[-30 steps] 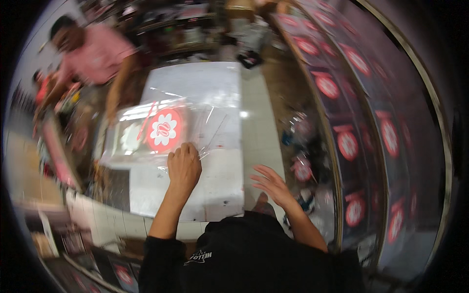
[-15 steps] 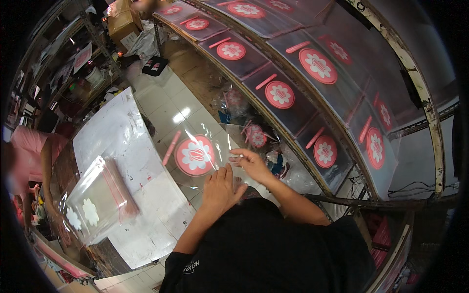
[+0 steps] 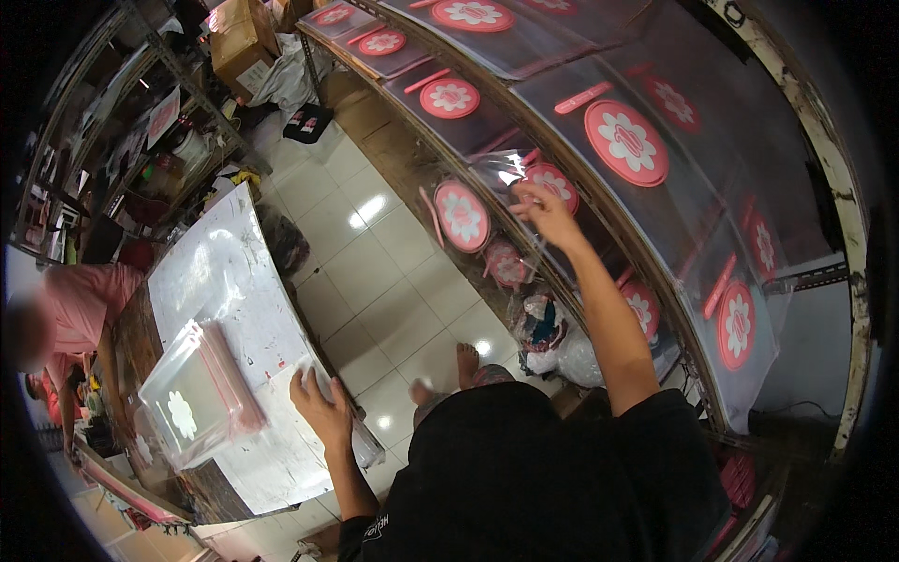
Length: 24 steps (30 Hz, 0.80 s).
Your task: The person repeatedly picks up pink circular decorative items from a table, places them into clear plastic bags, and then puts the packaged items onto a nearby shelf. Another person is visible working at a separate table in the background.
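Observation:
My right hand (image 3: 548,214) reaches out to the slanted rack at the right. Its fingers pinch a clear plastic sheet (image 3: 463,215) printed with a pink oval and a white flower. The sheet hangs tilted at the edge of the rack's lower shelf, overlapping a similar printed sheet (image 3: 449,97) row there. Over the near edge of the white board (image 3: 220,245) on the left, my left hand (image 3: 323,409) has its fingers apart and holds nothing. Beside it lies a stack of clear plastic sheets (image 3: 201,398), the top one showing a white flower.
More printed sheets (image 3: 626,142) lie on the rack's upper tier. Bagged items (image 3: 576,359) sit on the tiled floor (image 3: 389,309) below it. A person in a pink shirt (image 3: 89,304) stands at the table's far left side. Cardboard boxes (image 3: 242,47) stand at the back.
The printed sheet has moved from in front of me to the rack on the right with my right hand. My left hand has let go of it and moved left to the white board.

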Motion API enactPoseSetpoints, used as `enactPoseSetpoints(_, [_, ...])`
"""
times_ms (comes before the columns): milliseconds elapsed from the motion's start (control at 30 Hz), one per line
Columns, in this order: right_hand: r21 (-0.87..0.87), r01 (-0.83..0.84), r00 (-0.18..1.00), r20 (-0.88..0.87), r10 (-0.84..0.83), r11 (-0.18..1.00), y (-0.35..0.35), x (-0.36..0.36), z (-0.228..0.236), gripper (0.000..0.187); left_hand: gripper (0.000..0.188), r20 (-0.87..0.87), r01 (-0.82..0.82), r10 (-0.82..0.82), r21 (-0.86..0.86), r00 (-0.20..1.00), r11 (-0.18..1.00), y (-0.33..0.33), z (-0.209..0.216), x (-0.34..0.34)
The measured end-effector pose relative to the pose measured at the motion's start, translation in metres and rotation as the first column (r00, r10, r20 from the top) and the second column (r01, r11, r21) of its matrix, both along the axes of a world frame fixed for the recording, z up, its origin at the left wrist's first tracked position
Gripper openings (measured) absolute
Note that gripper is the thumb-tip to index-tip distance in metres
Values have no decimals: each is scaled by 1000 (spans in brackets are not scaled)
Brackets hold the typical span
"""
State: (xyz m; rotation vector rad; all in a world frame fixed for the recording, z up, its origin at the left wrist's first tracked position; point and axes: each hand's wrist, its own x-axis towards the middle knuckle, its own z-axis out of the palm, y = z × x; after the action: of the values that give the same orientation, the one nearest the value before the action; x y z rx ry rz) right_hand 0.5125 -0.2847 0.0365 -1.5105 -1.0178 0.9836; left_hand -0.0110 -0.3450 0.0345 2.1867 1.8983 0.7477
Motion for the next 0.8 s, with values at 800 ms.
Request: enactPoseSetpoints(800, [-31,752,601,-378,-705,658,-146,179,-210,39,57,-96,-68,74,57,993,996,-15,-33,4])
